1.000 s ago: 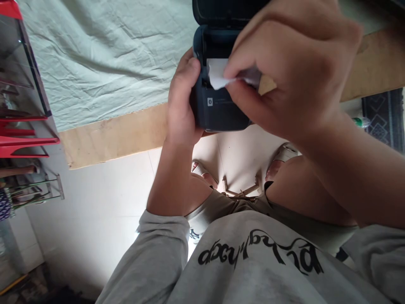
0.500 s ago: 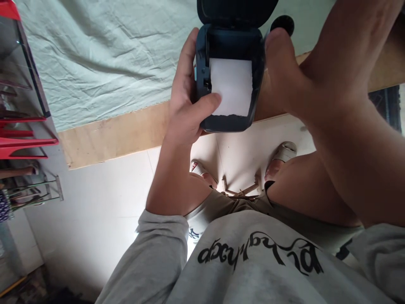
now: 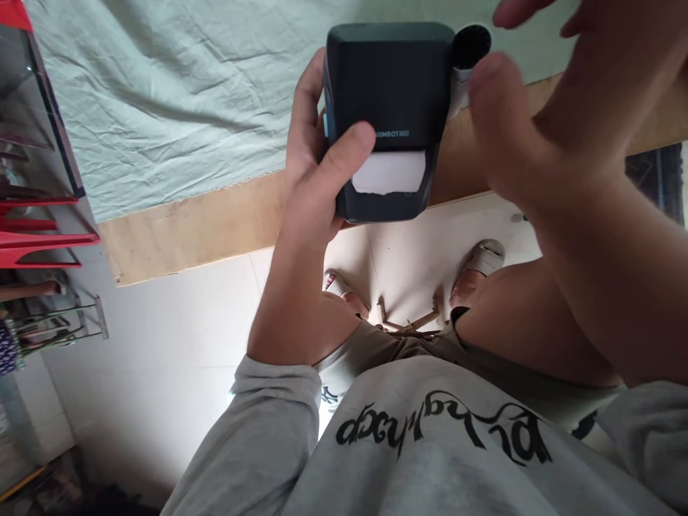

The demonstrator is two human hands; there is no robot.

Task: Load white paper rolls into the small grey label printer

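My left hand grips a dark label printer from its left side, thumb resting on the front near the printed lettering. The printer's lid is down, and a strip of white label paper sticks out below the lid's edge. My right hand is just right of the printer, apart from it, with fingers spread and nothing in them. Between the printer and that hand stands a small white cylinder with a black top; whether the right thumb touches it I cannot tell.
A pale green cloth covers the surface ahead, with a bare wooden edge along its front. Red plastic stools or chair parts and a wire rack stand at far left. My feet in sandals rest on the tiled floor below.
The printer's lid has swung down from open to closed over the paper roll. My right hand has moved slightly away to the right, its fingers now spread.
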